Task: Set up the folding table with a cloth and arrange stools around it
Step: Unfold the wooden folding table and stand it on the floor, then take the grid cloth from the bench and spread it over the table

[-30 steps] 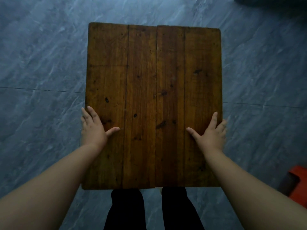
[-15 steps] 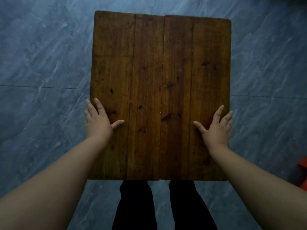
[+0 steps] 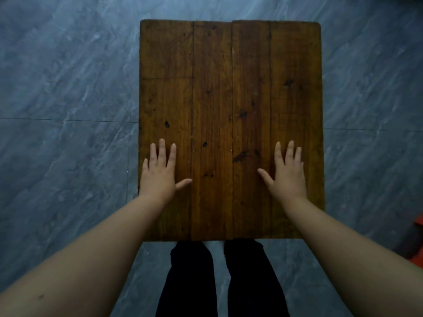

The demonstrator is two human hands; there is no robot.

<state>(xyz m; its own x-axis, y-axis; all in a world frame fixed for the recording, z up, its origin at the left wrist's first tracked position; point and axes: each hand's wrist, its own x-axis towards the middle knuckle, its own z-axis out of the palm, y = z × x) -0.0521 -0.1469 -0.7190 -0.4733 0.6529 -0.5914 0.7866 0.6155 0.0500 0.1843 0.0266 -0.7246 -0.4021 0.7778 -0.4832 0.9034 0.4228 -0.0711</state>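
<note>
The folding table (image 3: 229,88) shows a dark brown wooden top of several planks, seen from straight above, its near edge over my legs. My left hand (image 3: 159,173) lies flat on the top near its left edge, fingers straight and spread, thumb pointing inward. My right hand (image 3: 286,173) lies flat on the right half in the same way. Neither hand holds anything. No cloth is in view. The table's legs are hidden under the top.
Grey marbled floor tiles (image 3: 68,99) surround the table on all sides. An orange-red object (image 3: 418,243), partly cut off, sits at the right edge of the view. My legs in dark trousers (image 3: 219,282) stand right at the table's near edge.
Both hands have slid inward from the table's side edges onto its top and now lie flat. The view has shifted slightly, so the table sits a little further right.
</note>
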